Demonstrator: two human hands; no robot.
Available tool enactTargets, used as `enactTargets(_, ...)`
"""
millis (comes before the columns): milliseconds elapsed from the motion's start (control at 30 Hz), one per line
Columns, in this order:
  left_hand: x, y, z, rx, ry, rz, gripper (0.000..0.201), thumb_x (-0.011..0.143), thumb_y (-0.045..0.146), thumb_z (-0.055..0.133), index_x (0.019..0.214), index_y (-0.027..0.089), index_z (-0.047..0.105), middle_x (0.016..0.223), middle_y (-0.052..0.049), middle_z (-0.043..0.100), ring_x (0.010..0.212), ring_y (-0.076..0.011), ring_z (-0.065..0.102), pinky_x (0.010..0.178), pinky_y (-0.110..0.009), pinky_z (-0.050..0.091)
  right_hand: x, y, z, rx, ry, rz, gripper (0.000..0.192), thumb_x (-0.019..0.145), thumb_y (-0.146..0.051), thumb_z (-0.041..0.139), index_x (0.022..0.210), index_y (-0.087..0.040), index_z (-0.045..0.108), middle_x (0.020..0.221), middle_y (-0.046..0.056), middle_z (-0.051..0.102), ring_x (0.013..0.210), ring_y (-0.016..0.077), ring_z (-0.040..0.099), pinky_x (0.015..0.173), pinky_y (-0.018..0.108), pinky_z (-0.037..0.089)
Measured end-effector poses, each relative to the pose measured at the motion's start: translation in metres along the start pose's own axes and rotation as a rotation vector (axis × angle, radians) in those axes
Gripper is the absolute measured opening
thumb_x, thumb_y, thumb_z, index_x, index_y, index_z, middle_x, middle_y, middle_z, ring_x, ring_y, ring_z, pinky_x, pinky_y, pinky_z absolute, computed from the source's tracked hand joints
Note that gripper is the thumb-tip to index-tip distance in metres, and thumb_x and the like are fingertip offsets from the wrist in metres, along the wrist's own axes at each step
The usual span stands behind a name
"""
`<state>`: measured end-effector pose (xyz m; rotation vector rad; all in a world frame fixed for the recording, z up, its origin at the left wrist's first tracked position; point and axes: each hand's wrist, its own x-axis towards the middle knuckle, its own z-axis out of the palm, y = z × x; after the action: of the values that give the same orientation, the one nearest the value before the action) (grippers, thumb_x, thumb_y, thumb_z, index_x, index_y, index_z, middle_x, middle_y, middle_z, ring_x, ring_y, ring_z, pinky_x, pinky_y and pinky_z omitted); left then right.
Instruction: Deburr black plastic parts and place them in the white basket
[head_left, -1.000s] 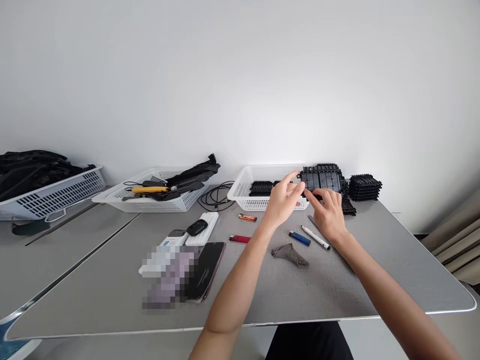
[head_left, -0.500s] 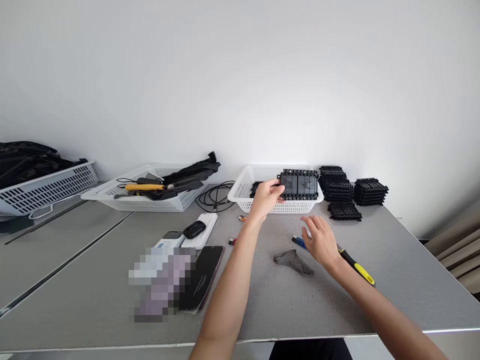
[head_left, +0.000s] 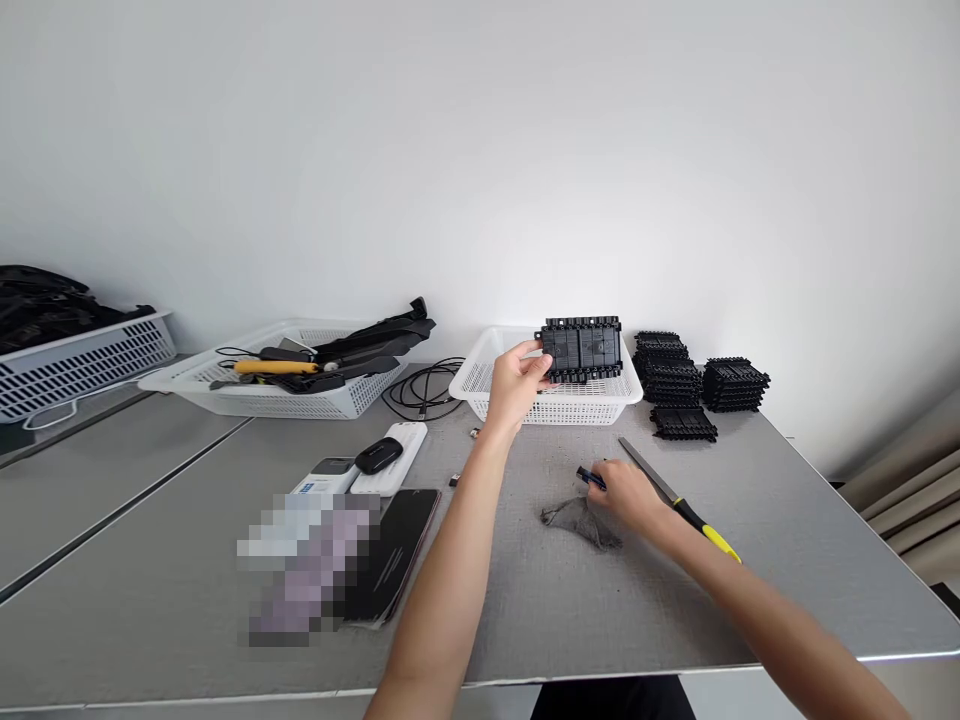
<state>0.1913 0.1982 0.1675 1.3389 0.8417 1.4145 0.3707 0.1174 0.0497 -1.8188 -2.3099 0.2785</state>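
Where white wall meets grey table (head_left: 787, 560) (cluttered) — baskets (head_left: 555, 400), hands busy.

A single head-worn camera looks forward and slightly down across the grey rectangular table (head_left: 750, 600) toward the plain white wall (head_left: 480, 150). It sits close above the near edge, so both forearms enter from the bottom. The white perforated plastic basket (head_left: 480, 385) lies at mid-distance; the far-left corner seems cut off.
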Motion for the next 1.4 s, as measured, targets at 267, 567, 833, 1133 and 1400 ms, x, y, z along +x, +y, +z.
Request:
enactTargets(267,0.000,0.003,0.000,-0.007,-0.005,0.031,0.053,0.073,0.043,0.075,0.115,0.014,0.062,0.090,-0.010,0.074,0.086,-0.0244,0.070,0.078,-0.040,0.059,0.037,0.018,-0.104,1.025,0.567,0.038,0.022,0.091,-0.040,0.046,0.079,-0.021,0.046,0.064,-0.002,0.054,0.049,0.0112,0.045,0.044,0.022,0.035)
enactTargets(567,0.000,0.007,0.000,0.002,-0.026,0.025,0.055,0.071,0.046,0.076,0.114,0.014,0.063,0.085,-0.009,0.075,0.082,-0.0241,0.071,0.076,-0.037,0.058,0.059,0.002,-0.119,1.457,0.581,-0.009,0.033,0.076,-0.046,0.067,0.076,-0.022,0.044,0.062,-0.007,0.039,0.048,0.0072,0.035,0.040,0.018,0.026)
enactTargets(833,0.002,0.003,-0.001,0.022,-0.123,0.009,0.055,0.073,0.044,0.075,0.120,0.016,0.064,0.094,-0.010,0.075,0.085,-0.0245,0.071,0.078,-0.038,0.058,0.062,0.008,-0.113,1.357,0.722,0.046,0.034,0.072,-0.046,0.073,0.084,-0.019,0.057,0.054,-0.009,0.031,0.044,0.0075,0.026,0.040,0.022,0.022)
enactTargets(1133,0.004,-0.002,-0.002,0.146,-0.247,-0.013,0.042,0.079,0.026,0.067,0.120,0.014,0.064,0.114,-0.013,0.070,0.095,-0.0241,0.067,0.070,-0.033,0.059,0.067,0.015,-0.106,1.192,0.838,0.084,0.032,0.075,-0.048,0.069,0.084,-0.019,0.060,0.058,-0.005,0.042,0.050,0.0109,0.038,0.046,0.023,0.030)
enactTargets(1400,0.010,-0.010,-0.011,0.135,-0.099,-0.007,0.042,0.079,0.025,0.066,0.119,0.015,0.062,0.101,-0.008,0.072,0.076,-0.0161,0.066,0.071,-0.034,0.060,0.041,-0.007,-0.126,1.447,0.726,-0.108,0.024,0.080,-0.042,0.068,0.089,-0.021,0.060,0.061,-0.005,0.040,0.049,0.0091,0.034,0.041,0.020,0.024)
